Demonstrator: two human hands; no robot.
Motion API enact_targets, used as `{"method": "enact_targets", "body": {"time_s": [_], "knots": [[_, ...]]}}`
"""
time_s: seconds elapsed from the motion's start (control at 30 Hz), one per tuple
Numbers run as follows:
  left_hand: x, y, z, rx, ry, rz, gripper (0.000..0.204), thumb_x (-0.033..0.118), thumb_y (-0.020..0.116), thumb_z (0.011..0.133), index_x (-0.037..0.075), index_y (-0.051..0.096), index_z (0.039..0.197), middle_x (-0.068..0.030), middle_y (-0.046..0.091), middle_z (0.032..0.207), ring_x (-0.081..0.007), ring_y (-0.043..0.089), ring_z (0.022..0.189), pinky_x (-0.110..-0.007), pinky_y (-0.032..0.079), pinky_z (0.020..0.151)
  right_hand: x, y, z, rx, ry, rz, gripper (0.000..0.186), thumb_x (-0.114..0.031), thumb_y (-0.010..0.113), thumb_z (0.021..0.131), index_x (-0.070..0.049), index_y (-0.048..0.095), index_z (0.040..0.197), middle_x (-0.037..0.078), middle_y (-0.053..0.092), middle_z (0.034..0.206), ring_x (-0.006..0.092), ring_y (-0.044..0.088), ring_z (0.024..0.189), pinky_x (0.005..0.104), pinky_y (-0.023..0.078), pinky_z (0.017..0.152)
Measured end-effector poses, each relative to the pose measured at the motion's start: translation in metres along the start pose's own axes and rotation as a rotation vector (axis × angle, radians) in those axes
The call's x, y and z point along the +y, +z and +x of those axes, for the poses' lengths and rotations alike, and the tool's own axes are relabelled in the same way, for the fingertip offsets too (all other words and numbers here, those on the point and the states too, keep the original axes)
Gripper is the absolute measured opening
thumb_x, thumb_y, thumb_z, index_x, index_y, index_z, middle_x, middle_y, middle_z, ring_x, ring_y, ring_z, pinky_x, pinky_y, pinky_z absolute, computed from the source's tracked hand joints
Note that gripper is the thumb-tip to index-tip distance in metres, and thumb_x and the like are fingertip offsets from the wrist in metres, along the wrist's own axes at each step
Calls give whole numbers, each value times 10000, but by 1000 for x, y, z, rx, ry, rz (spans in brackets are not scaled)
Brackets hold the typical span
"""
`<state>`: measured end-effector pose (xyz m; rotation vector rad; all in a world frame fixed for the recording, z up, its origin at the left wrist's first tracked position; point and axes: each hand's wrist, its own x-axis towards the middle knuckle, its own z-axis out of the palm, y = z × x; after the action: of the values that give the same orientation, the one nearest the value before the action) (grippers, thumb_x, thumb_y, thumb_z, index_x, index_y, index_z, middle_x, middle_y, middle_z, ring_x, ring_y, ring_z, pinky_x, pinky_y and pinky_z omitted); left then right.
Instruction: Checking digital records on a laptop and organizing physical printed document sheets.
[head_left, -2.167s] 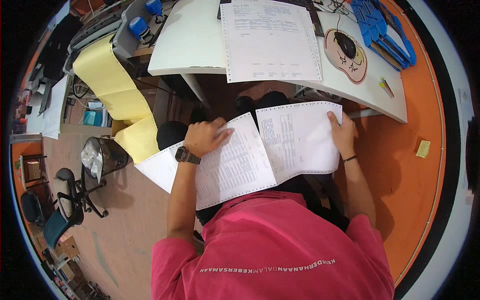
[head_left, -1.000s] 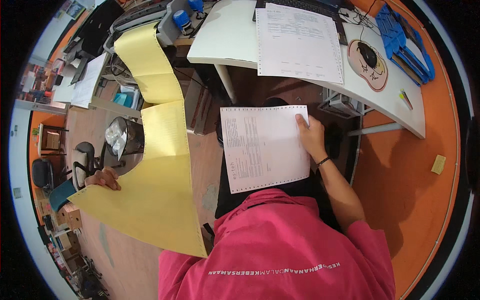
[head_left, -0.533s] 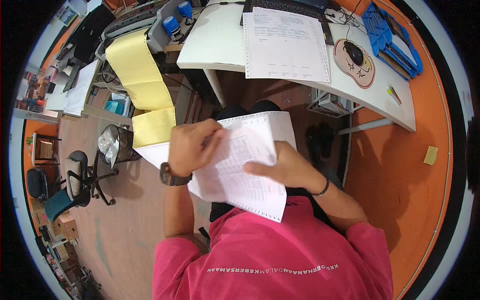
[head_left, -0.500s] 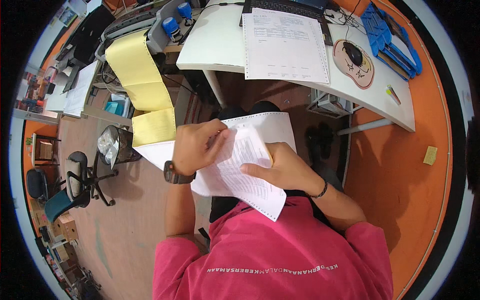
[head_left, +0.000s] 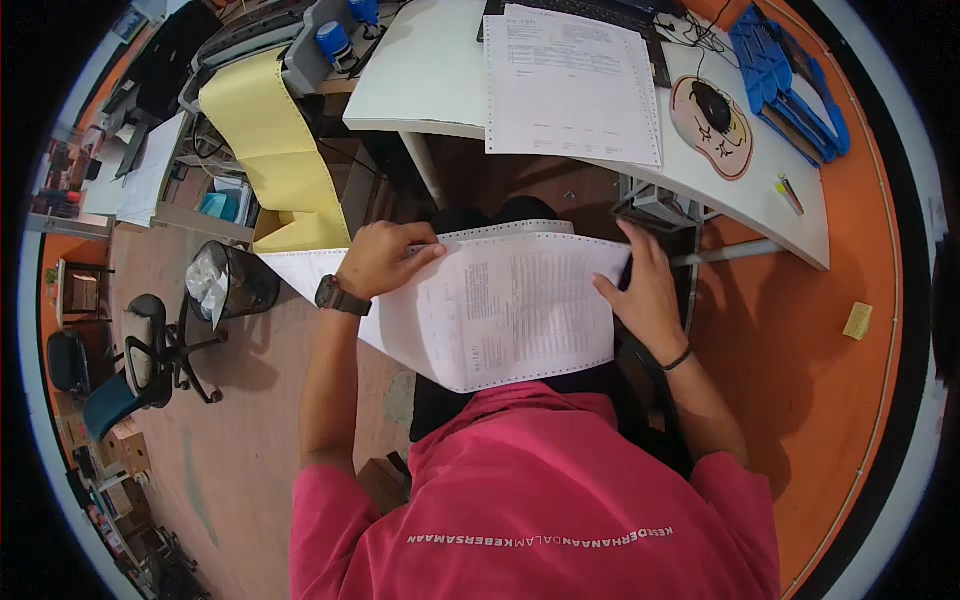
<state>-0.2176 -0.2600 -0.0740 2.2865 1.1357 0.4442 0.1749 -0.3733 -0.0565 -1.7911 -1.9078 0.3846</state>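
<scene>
White continuous-form paper [head_left: 540,310] with holed edges and printed text lies unfolded over my lap. My left hand [head_left: 385,255], with a dark watch on the wrist, pinches it near its upper left edge between thumb and fingers. At the right edge my right hand [head_left: 645,290] has its thumb against the sheet and its fingers stretched past the upper corner. Another white layer shows along the top. To the left the white paper meets a long yellow holed strip [head_left: 270,140], which hangs from a grey printer [head_left: 305,60].
Ahead stands a white desk [head_left: 420,90] with a printed sheet [head_left: 570,95], a laptop, a mouse [head_left: 710,105] on a pad, and a blue holder [head_left: 785,85]. Left are a bin [head_left: 250,285] and an office chair [head_left: 150,355]. An orange wall [head_left: 800,400] rises at right.
The folded printed paper has been spread wider and flatter. My right hand has moved right and up to the sheet's edge; my left hand has shifted slightly left and up.
</scene>
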Motion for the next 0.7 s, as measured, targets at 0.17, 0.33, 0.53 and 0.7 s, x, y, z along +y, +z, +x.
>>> {"method": "enact_targets", "body": {"time_s": [0.17,0.33,0.53,0.7], "knots": [[19,5,15,-89,68,58,269,341,727,1022,77,769,990,-168,751,847,-386,741,753,-458,571,670,-73,26,66,-79,-541,158,545,-220,789,948,-85,612,1445,169,626,1442,410,550,1384,492,435,1184],[20,4,7,-32,53,-28,273,347,715,1022,82,771,981,-180,740,823,-405,731,758,-473,560,668,-82,72,123,-704,-407,311,338,-309,711,1029,-65,678,1260,195,761,1098,402,724,1074,481,564,941],[7,8,-4,-3,9,-159,262,284,720,1033,35,751,960,-178,723,794,-324,694,692,-422,536,646,-73,93,113,-664,-616,66,322,-395,630,1068,-88,681,987,163,748,822,410,732,756,530,568,687],[-3,23,-8,-83,6,-376,247,222,722,1050,-12,736,971,-152,712,783,-164,611,665,-355,515,640,-60,109,90,-205,-922,61,304,-334,686,1034,-108,601,849,113,669,708,342,695,647,456,522,533]]}}
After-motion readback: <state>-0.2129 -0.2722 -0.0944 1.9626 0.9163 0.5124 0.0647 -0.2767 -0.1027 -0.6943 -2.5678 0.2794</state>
